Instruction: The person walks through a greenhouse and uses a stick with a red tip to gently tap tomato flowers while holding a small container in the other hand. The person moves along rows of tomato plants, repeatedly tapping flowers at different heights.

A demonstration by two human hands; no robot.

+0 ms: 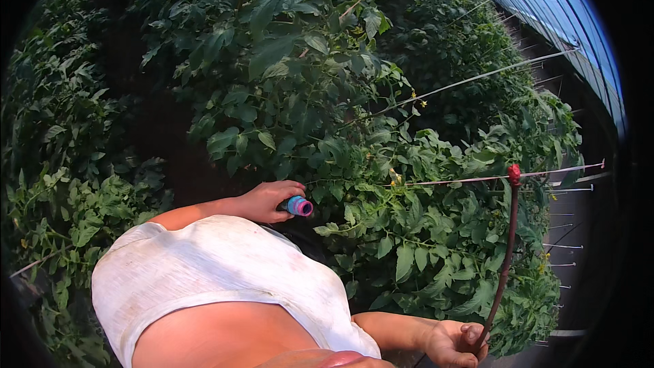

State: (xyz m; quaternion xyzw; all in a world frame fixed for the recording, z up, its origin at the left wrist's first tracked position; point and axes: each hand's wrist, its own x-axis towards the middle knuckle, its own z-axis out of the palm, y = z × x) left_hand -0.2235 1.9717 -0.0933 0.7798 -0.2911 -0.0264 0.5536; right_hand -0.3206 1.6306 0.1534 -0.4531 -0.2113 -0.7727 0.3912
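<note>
My left hand (271, 201) grips a small bottle (298, 206) around its body, at the front of my white shirt. The bottle's open mouth faces the camera; its neck looks blue with a pink rim, and the fingers hide part of the body. Lower right, my right hand (457, 343) holds the lower end of a thin, slightly bent brown stick (506, 260) between thumb and fingers. A lumpy red tip (514, 175) caps its upper end, in front of a pale string (460, 180). Tomato plants (409, 260) with dense leaves stand between the two hands.
Taller tomato plants (286, 46) rise ahead, and another row (56, 163) grows on the left. A dark gap (163, 138) runs between the rows. Small yellow flowers (396, 178) show among leaves. A taut line (490, 75) crosses the foliage. Greenhouse ribs (567, 10) arch at upper right.
</note>
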